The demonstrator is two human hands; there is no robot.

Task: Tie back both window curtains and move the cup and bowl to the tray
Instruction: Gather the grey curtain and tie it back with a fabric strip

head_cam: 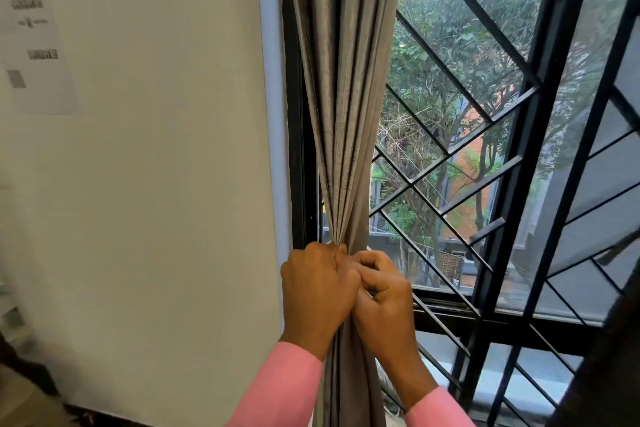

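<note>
Curtain [341, 87] (grey, bunched) clamped by left hand [317, 288] and right hand [382, 291], touching.

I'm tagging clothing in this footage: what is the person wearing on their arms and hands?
Both arms wear plain pink long sleeves, the left sleeve and the right sleeve, each ending at the wrist. The left hand and right hand are bare: no gloves, and no rings or watch visible.

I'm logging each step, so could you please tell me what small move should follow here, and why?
Probably cinch and fasten the tie. Both hands, left hand and right hand, are closed on the gathered grey curtain at its narrowest point, and no finished tie-back shows.
</note>
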